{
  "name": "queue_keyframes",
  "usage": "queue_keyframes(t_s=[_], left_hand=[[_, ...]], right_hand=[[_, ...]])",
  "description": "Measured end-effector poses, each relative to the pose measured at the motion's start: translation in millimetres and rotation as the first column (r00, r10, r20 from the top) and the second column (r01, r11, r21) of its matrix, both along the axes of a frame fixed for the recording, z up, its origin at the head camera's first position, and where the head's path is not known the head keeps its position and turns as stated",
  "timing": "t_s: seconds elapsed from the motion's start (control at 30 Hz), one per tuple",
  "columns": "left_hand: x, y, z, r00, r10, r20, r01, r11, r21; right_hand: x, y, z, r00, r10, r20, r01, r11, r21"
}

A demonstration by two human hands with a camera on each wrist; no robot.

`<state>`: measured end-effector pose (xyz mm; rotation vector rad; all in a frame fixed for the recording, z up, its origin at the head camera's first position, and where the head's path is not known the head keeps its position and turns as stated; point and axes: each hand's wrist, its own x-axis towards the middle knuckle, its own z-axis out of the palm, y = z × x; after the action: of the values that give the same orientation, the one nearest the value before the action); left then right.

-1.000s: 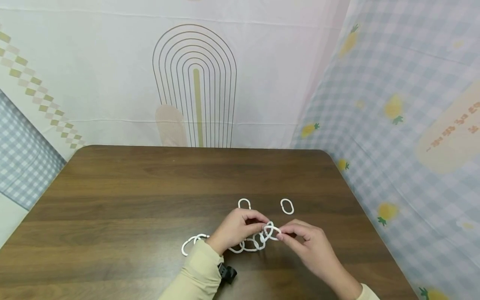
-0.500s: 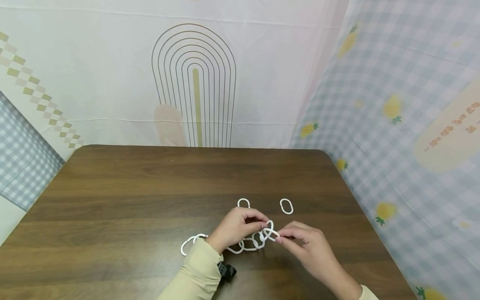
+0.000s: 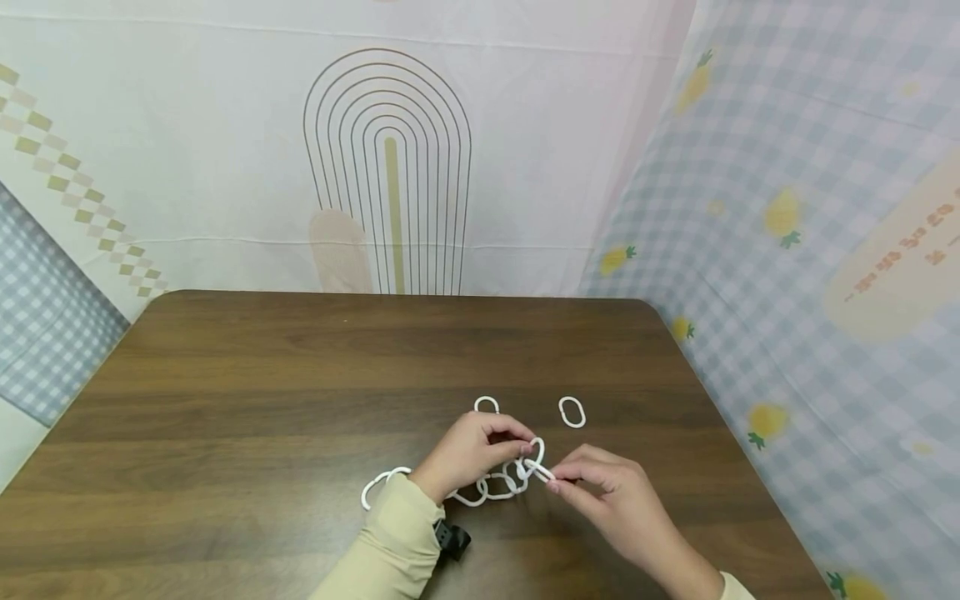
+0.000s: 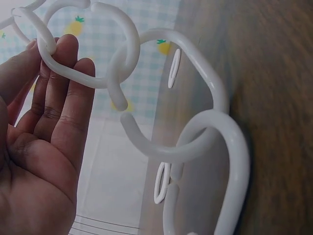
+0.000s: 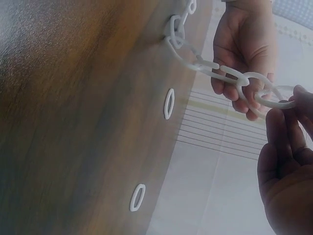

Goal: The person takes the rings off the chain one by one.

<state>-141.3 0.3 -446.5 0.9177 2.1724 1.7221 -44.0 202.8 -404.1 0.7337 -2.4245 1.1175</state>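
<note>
Head: above the table [image 3: 300,400], the left hand [image 3: 471,450] pinches the chain [image 3: 501,497], the right hand [image 3: 611,492] its end link [image 3: 542,472]; joining seems in hand. Left wrist: the chain shows gaps. Right wrist: two loose links [image 5: 166,106] lie apart; next likely calls for steady alignment.

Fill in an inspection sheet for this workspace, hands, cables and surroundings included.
Surface: brown wood-grain table, far corners rounded.
Job's things: chain of glossy white oval links, several showing open gaps; two loose white oval links lying apart on the table beyond the hands.
Clutter: nothing seen.
Hands: left hand pinches one chain link; right hand pinches another that crosses it. Black device at the left wrist.
Cables: nothing seen.
Surroundings: white cloth printed with thin-lined arches behind; blue-and-white checked cloth with yellow pineapples at right.
</note>
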Motion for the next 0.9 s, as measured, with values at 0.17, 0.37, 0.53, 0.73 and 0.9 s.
queue_keyframes(t_s=[0.17, 0.37, 0.53, 0.73, 0.9], left_hand=[[-0.1, 0.0, -1.5, 1.000, -0.007, 0.005, 0.007, 1.000, 0.014], [-0.7, -1.0, -2.4, 1.000, -0.004, -0.006, 0.004, 1.000, 0.015], [-1.5, -1.5, -3.8, 1.000, 0.003, -0.031, -0.003, 1.000, 0.008], [-2.5, -1.8, -5.5, 0.999, 0.001, -0.035, -0.001, 1.000, 0.007], [-3.2, -2.2, -6.3, 0.999, 0.010, -0.040, -0.010, 1.000, -0.003]], right_hand=[[1.9, -0.4, 0.4, 1.000, 0.016, -0.001, -0.016, 1.000, 0.004], [2.4, -0.9, -3.4, 0.997, 0.064, -0.031, -0.064, 0.998, 0.000], [2.6, -0.8, -8.2, 0.997, 0.079, -0.028, -0.079, 0.997, 0.006], [3.6, -2.2, -7.0, 0.995, 0.087, -0.040, -0.086, 0.996, 0.020], [5.0, -3.7, -2.5, 0.996, 0.086, -0.012, -0.086, 0.996, 0.032]])
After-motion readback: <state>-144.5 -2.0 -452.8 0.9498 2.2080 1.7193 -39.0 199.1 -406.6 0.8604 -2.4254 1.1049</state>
